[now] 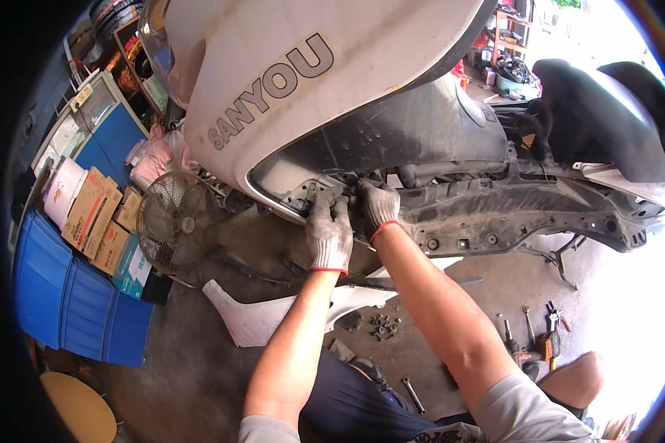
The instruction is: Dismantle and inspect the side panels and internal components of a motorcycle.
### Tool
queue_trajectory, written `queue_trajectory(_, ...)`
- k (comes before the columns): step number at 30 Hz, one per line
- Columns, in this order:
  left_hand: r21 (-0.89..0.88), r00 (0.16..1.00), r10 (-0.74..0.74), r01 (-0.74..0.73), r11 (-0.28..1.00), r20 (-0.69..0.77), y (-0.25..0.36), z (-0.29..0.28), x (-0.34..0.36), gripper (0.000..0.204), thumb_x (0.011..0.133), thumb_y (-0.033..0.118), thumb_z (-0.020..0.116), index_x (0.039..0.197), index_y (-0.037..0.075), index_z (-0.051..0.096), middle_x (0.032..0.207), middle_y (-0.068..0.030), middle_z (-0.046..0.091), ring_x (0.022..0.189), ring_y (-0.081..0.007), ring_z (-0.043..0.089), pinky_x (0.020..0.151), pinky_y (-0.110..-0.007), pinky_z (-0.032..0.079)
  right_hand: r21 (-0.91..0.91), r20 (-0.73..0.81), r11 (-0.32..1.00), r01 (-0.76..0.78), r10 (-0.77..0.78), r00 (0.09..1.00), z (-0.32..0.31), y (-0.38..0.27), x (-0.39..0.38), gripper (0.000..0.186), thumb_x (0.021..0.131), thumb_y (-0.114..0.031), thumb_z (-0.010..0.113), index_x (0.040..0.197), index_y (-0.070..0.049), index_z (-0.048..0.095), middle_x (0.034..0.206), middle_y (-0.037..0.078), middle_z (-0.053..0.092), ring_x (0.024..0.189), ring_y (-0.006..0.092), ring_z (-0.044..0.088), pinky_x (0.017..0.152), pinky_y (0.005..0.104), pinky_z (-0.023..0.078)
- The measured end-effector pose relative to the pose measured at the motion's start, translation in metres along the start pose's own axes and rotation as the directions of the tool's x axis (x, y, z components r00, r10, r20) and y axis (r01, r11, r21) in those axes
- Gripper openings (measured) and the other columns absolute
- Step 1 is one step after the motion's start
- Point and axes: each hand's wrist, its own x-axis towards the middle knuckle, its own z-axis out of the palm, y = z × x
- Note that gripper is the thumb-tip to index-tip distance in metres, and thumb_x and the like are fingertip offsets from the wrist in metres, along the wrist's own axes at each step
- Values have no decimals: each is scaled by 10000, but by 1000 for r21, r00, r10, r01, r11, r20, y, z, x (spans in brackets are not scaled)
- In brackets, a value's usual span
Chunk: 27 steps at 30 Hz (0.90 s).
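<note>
the left hand (329,232) and right hand (379,205), in grey gloves, sit side by side at the lower edge of the white vehicle body (273,77), the right by the dark rail (458,218). i cannot tell whether their fingers clamp anything. bolts (384,327) lie on the floor (192,384).

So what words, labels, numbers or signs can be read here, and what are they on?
White panel: large, dark-outlined slanting capitals, clear to read; I won't copy the wording.
Brown cardboard boxes: printing, too small to read.
Teal box: pale printing, too small to read.
Yellow label: faint marks, too small to read.
</note>
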Motion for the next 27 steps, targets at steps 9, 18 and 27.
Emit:
queue_trajectory(9,5,955,-294,294,956,46,7,34,14,251,929,219,643,1100,35,656,1065,-162,714,1024,-336,678,898,-423,519,-599,88,696,395,-434,897,-52,-19,-17,342,850,-55,596,1183,-11,660,1071,208,713,964,271,702,873,366,540)
queue_trajectory(18,258,952,-305,303,917,-31,29,49,32,377,851,323,710,1042,-2,716,1046,-218,721,1016,-342,688,906,-414,515,-790,274,500,354,-228,934,-43,-35,15,563,862,-130,647,1412,-80,537,1262,165,680,1154,250,653,974,340,495)
queue_trajectory(27,301,965,-259,262,917,-50,22,60,33,343,871,299,730,1011,-14,718,988,-201,727,945,-320,689,876,-401,512,-474,332,877,83,90,939,-43,-49,35,248,854,-40,645,1098,2,637,792,49,653,590,120,574,517,271,439)
